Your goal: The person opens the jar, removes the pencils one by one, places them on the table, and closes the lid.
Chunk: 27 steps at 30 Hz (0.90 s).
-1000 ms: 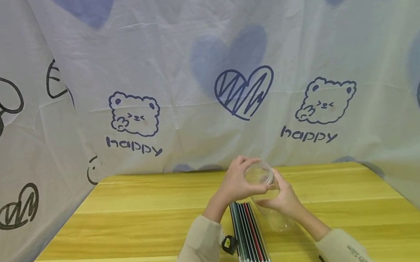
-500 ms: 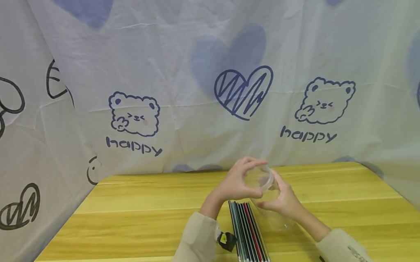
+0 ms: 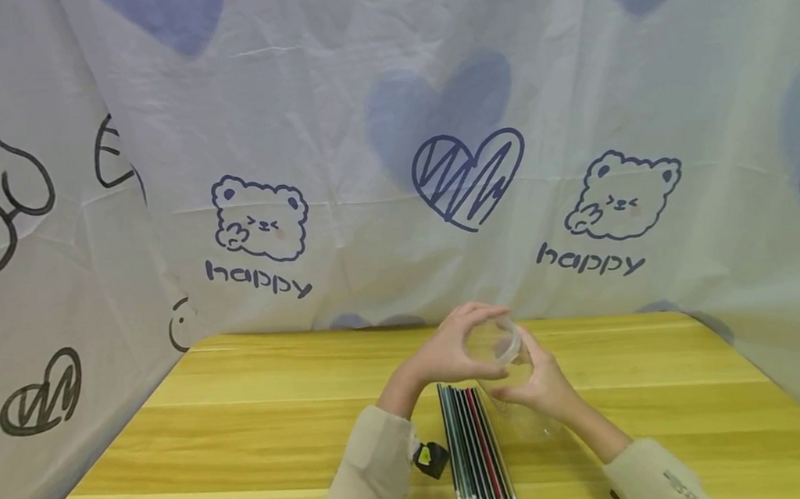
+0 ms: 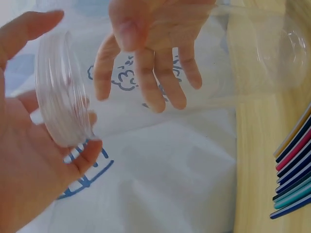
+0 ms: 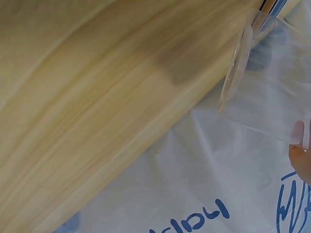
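A clear plastic jar point(image 4: 265, 58) lies tilted between my hands, its lidded end up and its base toward the table. My left hand point(image 3: 439, 352) grips the clear ridged lid point(image 4: 60, 90), fingers and thumb spread round its rim. Just below it, my right hand point(image 3: 548, 387) holds the jar's body, and its fingers show through the clear wall in the left wrist view. Only a fingertip part of that right hand point(image 5: 301, 160) enters the right wrist view, at the edge. Nothing can be seen inside the jar.
A row of several pencils point(image 3: 480, 455), mostly dark with one red, lies on the yellow wood-grain table point(image 3: 246, 449) beneath the hands. A black wrist device point(image 3: 431, 460) sits at the left cuff. Behind the table hangs a printed white cloth point(image 3: 364, 244).
My left hand has turned a little around the lid, and its forearm has swung slightly left. The right hand has kept its hold on the jar in nearly the same place.
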Motion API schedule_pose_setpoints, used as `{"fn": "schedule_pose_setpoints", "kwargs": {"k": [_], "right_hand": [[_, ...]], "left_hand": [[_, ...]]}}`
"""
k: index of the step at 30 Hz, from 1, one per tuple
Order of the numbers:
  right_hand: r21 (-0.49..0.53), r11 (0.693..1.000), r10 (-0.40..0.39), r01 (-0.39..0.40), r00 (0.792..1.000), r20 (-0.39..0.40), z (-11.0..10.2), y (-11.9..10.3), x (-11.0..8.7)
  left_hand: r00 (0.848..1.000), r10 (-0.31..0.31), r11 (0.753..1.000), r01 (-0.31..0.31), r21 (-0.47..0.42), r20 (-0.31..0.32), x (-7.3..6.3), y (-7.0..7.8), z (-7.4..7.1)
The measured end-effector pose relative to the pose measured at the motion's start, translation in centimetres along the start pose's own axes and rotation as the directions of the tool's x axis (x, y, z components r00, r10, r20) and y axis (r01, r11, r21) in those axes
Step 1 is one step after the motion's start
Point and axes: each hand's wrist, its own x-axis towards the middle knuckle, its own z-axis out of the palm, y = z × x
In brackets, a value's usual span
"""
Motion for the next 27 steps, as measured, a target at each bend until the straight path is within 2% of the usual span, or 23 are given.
{"fn": "schedule_pose_setpoints", "kwargs": {"k": [3, 7, 9, 11, 14, 18, 23, 25, 27], "right_hand": [[-0.013, 1.0, 0.029, -0.028, 0.999, 0.017, 0.1, -0.2, 0.1], [-0.026, 0.997, 0.071, -0.071, 0.997, 0.028, 0.1, -0.4, 0.0], [-0.026, 0.997, 0.079, -0.079, 0.997, 0.021, 0.1, -0.4, 0.0], [-0.02, 0.997, 0.073, -0.073, 0.997, 0.012, 0.0, -0.5, 0.0], [-0.013, 0.999, 0.046, -0.046, 0.999, 0.007, -0.1, -0.4, 0.0], [-0.002, 1.0, 0.022, -0.022, 1.0, 0.003, -0.2, -0.2, 0.0], [-0.007, 1.0, 0.03, -0.03, 0.999, -0.01, -0.3, -2.3, -0.1], [-0.005, 0.999, 0.032, -0.033, 0.999, -0.02, -0.4, -2.4, -0.1], [-0.001, 1.0, 0.026, -0.026, 0.999, -0.032, -0.4, -1.2, -0.1]], "left_hand": [[0.994, -0.097, 0.986, 0.104, 0.131, -0.059, 0.0, 0.5, 0.2], [0.966, -0.185, 0.912, 0.238, 0.334, -0.182, 0.1, 1.3, 0.5], [0.951, -0.214, 0.876, 0.288, 0.387, -0.223, 0.1, 1.6, 0.6], [0.94, -0.243, 0.858, 0.324, 0.399, -0.24, 0.2, 1.8, 0.6], [0.929, -0.282, 0.853, 0.357, 0.38, -0.239, 0.2, 2.1, 0.6], [0.928, -0.298, 0.861, 0.363, 0.357, -0.223, 0.3, 2.6, 0.6], [0.94, -0.285, 0.881, 0.333, 0.335, -0.185, 0.4, 2.7, 0.7], [0.95, -0.267, 0.891, 0.307, 0.333, -0.164, 0.5, 2.7, 0.8], [0.96, -0.241, 0.901, 0.276, 0.335, -0.144, 0.5, 2.6, 0.8]]}}
